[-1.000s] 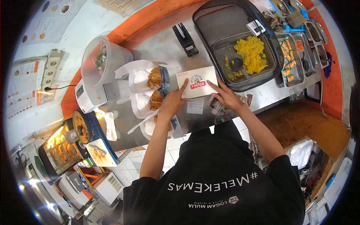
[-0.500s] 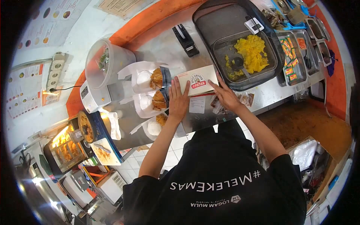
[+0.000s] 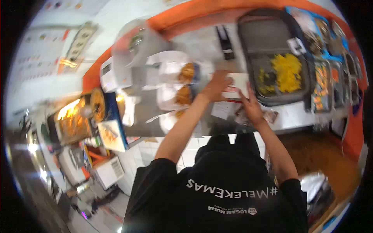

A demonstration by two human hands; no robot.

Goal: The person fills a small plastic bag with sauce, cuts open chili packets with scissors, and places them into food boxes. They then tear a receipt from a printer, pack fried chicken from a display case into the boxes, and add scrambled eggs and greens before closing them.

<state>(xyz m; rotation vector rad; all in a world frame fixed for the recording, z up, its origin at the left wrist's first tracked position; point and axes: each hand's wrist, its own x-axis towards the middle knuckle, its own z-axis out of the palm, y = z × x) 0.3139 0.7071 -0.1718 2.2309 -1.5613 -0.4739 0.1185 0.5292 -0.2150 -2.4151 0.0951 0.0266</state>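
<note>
A closed white cardboard food box (image 3: 240, 80) with a red printed label lies on the steel counter, blurred by motion. My left hand (image 3: 217, 87) curls over its left end, fingers bent and smeared. At its right end and near side, my right hand (image 3: 253, 108) holds it with fingers along the edge. Left of the box stand open white boxes (image 3: 165, 87) with rice and fried chicken (image 3: 186, 73); my left forearm passes over the nearest one. A white paper slip (image 3: 220, 110) lies just below the box, and small plastic packets (image 3: 243, 116) sit beneath my right hand.
A black tray (image 3: 259, 46) of yellow rice (image 3: 286, 73) is at right, with steel containers (image 3: 321, 87) beyond. A black stapler-like tool (image 3: 225, 43) lies behind the box. At left are a clear bucket (image 3: 136, 48), a white scale (image 3: 110, 73) and a cutting board (image 3: 110, 136).
The view has shifted, so the counter things appear farther right. My left hand has gone from lying flat beside the box to curling over its left end. My right hand stays at the right end.
</note>
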